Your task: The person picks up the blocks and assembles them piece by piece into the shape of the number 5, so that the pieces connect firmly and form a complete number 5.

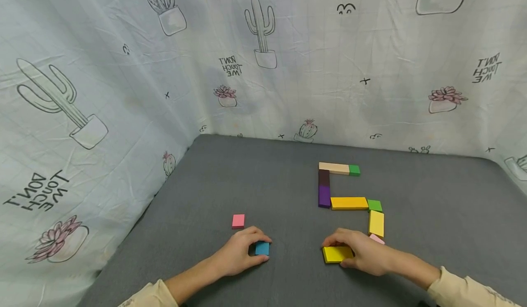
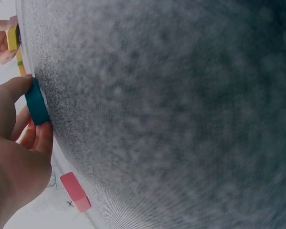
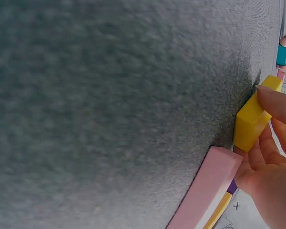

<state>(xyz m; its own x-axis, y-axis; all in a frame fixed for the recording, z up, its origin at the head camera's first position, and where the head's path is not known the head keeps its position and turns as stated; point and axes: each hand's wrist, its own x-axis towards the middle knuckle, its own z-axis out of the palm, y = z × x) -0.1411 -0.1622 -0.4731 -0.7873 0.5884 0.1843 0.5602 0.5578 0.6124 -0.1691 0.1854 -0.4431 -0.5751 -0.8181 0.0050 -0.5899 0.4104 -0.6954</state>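
Observation:
Between thumb and fingers, my left hand (image 1: 238, 253) pinches a blue block (image 1: 262, 248) at the grey tabletop. A pink square block (image 1: 238, 221) lies just beyond that hand. My right hand (image 1: 368, 253) grips a yellow block (image 1: 337, 254) by its edges. Partly behind the right hand is a light pink block (image 1: 376, 239), which shows at length in the right wrist view. It continues a bent line of blocks: a pale yellow block (image 1: 376, 223), a green block (image 1: 374, 205), an orange-yellow block (image 1: 349, 203), a purple block (image 1: 324, 196).
The line's far part holds a dark brown block (image 1: 324, 178), a beige block (image 1: 334, 168) and a green block (image 1: 354, 170). The grey table (image 1: 247, 174) meets a white curtain (image 1: 296, 69) printed with cacti at the back and left.

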